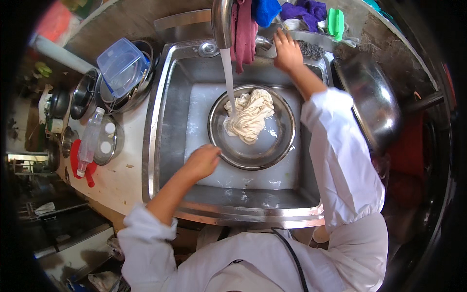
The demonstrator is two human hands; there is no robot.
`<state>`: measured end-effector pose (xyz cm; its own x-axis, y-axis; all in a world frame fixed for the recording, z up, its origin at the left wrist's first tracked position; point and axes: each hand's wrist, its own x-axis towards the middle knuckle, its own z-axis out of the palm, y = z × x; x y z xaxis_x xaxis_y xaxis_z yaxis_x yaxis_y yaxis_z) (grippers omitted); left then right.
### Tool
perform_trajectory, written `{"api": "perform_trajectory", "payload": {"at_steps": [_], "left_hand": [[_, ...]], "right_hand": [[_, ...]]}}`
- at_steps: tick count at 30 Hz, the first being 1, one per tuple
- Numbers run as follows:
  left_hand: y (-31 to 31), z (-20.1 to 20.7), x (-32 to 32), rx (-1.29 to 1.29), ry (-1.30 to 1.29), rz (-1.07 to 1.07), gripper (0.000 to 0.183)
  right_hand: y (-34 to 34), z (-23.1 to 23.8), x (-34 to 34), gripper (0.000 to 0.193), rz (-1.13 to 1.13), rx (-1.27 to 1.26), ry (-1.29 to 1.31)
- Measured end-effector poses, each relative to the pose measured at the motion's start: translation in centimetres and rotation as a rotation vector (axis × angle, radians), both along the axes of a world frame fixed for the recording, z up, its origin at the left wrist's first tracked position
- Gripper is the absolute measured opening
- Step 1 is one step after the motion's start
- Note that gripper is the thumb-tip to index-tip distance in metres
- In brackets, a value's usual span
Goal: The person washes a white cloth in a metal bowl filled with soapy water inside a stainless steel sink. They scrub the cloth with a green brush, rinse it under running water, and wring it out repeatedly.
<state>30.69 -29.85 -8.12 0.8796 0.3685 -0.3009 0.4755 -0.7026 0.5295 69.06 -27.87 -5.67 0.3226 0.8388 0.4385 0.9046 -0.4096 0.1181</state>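
Water runs from the metal tap (222, 29) onto a cream cloth (250, 117), which lies bunched and wet in a round metal basin (253, 163). The basin stands in the steel sink (194, 107), with cloudy water around it. My left hand (202, 161) is closed, its curled fingers at the basin's near left rim; the fingertips are partly hidden. At the sink's back edge, my right hand (288, 52) reaches up beside the metal tap knob (264, 43). Its fingers are stretched out and appear to hold nothing; whether they touch the knob I cannot tell.
A dark red cloth (244, 36) hangs behind the tap. Along the back ledge lie a blue cloth (266, 11), a purple cloth (311, 13), a green plastic piece (335, 24) and a scouring pad (310, 50). A large metal bowl (372, 92) leans at right; a clear bottle (90, 141) lies left.
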Motion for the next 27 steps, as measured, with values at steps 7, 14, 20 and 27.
{"api": "perform_trajectory", "payload": {"at_steps": [7, 14, 20, 27], "left_hand": [[-2.9, -13.9, 3.5, 0.236, 0.447, -0.383, 0.031], [-2.9, -14.4, -1.5, 0.084, 0.578, -0.53, 0.033], [1.1, -14.9, 2.6, 0.032, 0.077, 0.18, 0.053], [-1.4, -14.7, 7.3, -0.147, 0.176, 0.336, 0.055]], "right_hand": [[-14.1, -14.5, -7.5, 0.079, -0.592, -0.322, 0.903], [-19.2, -16.5, -14.0, 0.086, -0.528, -0.389, 1.029], [-19.4, -16.3, -15.7, 0.082, -0.484, -0.379, 1.011], [-19.8, -16.7, -15.1, 0.068, -0.352, -0.318, 0.914]]}}
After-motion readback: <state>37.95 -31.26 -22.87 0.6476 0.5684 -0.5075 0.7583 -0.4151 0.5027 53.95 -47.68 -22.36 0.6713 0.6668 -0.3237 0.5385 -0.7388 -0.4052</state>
